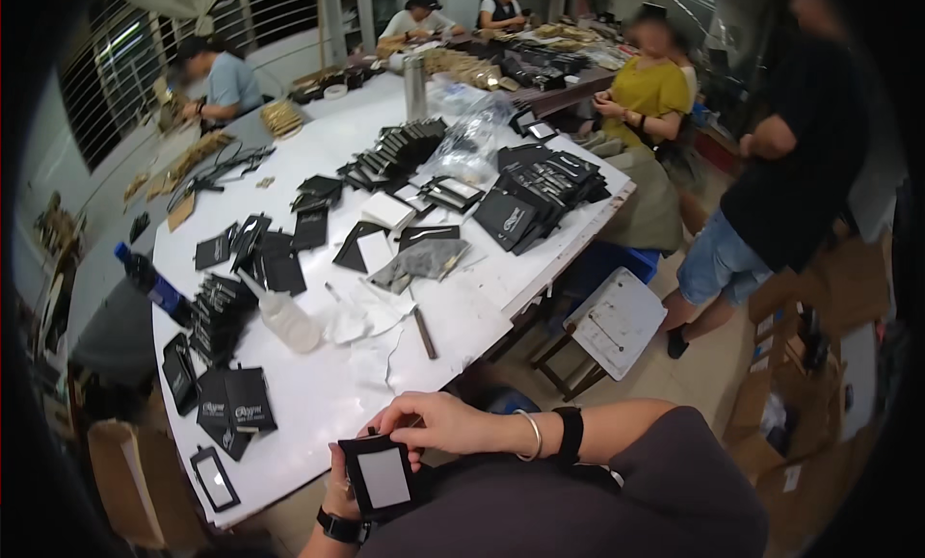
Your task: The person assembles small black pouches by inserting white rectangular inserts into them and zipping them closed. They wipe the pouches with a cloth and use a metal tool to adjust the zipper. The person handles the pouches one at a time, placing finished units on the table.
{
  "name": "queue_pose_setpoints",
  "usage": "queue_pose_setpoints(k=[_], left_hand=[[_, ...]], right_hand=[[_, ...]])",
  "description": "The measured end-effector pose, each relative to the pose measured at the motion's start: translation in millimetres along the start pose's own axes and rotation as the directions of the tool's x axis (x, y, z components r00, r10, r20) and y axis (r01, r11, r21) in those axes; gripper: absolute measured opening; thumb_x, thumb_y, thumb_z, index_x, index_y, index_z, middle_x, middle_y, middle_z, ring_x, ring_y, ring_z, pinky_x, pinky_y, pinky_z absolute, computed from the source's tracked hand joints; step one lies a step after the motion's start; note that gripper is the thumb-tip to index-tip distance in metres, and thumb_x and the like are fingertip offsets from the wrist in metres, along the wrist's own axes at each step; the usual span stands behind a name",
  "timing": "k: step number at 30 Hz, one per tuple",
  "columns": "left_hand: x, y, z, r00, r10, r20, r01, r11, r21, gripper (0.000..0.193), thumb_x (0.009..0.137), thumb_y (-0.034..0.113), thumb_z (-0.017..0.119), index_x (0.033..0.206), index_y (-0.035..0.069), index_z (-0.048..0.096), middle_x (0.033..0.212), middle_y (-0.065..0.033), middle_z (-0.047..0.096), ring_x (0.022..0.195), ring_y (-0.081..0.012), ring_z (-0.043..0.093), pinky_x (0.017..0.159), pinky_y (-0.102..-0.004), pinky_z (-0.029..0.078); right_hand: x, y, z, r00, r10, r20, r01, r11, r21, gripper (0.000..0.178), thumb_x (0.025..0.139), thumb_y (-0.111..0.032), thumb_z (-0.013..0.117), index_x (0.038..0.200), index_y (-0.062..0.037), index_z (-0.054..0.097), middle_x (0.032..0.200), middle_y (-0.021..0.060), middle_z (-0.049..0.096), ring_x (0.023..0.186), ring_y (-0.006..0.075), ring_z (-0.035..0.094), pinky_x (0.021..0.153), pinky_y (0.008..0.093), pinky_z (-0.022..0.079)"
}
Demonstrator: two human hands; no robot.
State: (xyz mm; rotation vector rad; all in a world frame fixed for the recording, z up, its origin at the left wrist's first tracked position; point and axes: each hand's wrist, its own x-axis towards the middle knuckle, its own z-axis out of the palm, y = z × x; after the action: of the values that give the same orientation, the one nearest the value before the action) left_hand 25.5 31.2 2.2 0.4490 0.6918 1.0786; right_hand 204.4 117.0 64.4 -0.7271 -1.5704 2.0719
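Between my left hand [340, 491] and my right hand [438, 425], just off the near edge of the white table [332, 413], here's the black piece [385, 476], white panel facing up at me: left thumb along its left side, other left fingers mostly hidden, right fingertips pinching the top edge, so both grips are narrow on it. I'd call this one partway, panel set within the black border, top edge being worked! Left of my grip lies a framed piece [214, 479] with its own white panel, maybe finished, I can't say; beyond that, printed black pieces [251, 399] and a packed row [224, 317] beside the squeeze bottle [289, 322]. Far ahead and right of my grip, a big black heap [554, 194]; done or waiting, I can't tell, but my guess is plenty remains
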Motion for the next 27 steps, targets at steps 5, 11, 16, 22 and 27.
queue_pose_setpoints(k=[5, 11, 16, 22, 27], left_hand=[[8.0, 8.4, 20.4, 0.984, -0.067, 0.163, 0.059, 0.997, 0.055, 0.09, 0.074, 0.072, 0.045, 0.132, 0.005, 0.028, 0.114, -0.0244, 0.048, 0.102, -0.035, 0.054, 0.088, -0.052, 0.046], [5.2, 1.6, 28.1, 0.983, -0.062, 0.17, 0.053, 0.997, 0.06, 0.084, 0.076, 0.063, 0.053, 0.131, 0.005, 0.026, 0.114, -0.0202, 0.047, 0.103, -0.0323, 0.052, 0.089, -0.0497, 0.047], [0.6, 2.4, 27.9, 0.972, -0.176, 0.155, 0.159, 0.98, 0.116, 0.091, 0.077, 0.056, 0.058, 0.14, 0.007, 0.015, 0.13, -0.0176, 0.037, 0.107, -0.0327, 0.051, 0.092, -0.0489, 0.045], [1.3, 2.4, 25.4, 0.953, -0.202, 0.227, 0.205, 0.979, 0.01, 0.092, 0.078, 0.059, 0.055, 0.141, 0.007, 0.013, 0.13, -0.0205, 0.038, 0.11, -0.0358, 0.051, 0.093, -0.0486, 0.043], [2.1, 5.2, 28.4, 0.964, -0.169, 0.203, 0.159, 0.985, 0.068, 0.091, 0.078, 0.061, 0.052, 0.141, 0.007, 0.013, 0.127, -0.0212, 0.041, 0.106, -0.0351, 0.053, 0.09, -0.0453, 0.046]], right_hand=[[-6.9, -2.5, -15.7, 0.998, 0.057, -0.016, -0.059, 0.984, -0.166, 0.011, 0.082, -0.003, 0.056, 0.091, 0.0013, 0.053, 0.088, 0.0069, 0.059, 0.058, 0.0096, 0.056, 0.054, 0.024, 0.046], [-23.4, -10.2, -8.9, 0.999, -0.035, -0.034, 0.015, 0.88, -0.474, 0.014, 0.079, -0.004, 0.06, 0.087, 0.0002, 0.05, 0.08, 0.0092, 0.054, 0.059, 0.0136, 0.058, 0.055, 0.0282, 0.045], [-20.5, -5.6, -16.8, 0.997, 0.035, 0.069, 0.01, 0.822, -0.569, 0.016, 0.077, -0.006, 0.063, 0.086, 0.0002, 0.051, 0.082, 0.0108, 0.055, 0.062, 0.0156, 0.06, 0.062, 0.0298, 0.046], [-23.1, -0.5, -22.9, 0.993, 0.049, 0.106, -0.006, 0.926, -0.377, 0.011, 0.076, -0.005, 0.063, 0.078, 0.0013, 0.054, 0.077, 0.0098, 0.06, 0.06, 0.014, 0.059, 0.055, 0.0271, 0.046], [-25.3, -4.4, -17.9, 0.992, 0.122, 0.034, -0.094, 0.89, -0.446, 0.012, 0.078, -0.012, 0.064, 0.082, -0.003, 0.059, 0.081, 0.0076, 0.059, 0.072, 0.0153, 0.06, 0.065, 0.0285, 0.047]])
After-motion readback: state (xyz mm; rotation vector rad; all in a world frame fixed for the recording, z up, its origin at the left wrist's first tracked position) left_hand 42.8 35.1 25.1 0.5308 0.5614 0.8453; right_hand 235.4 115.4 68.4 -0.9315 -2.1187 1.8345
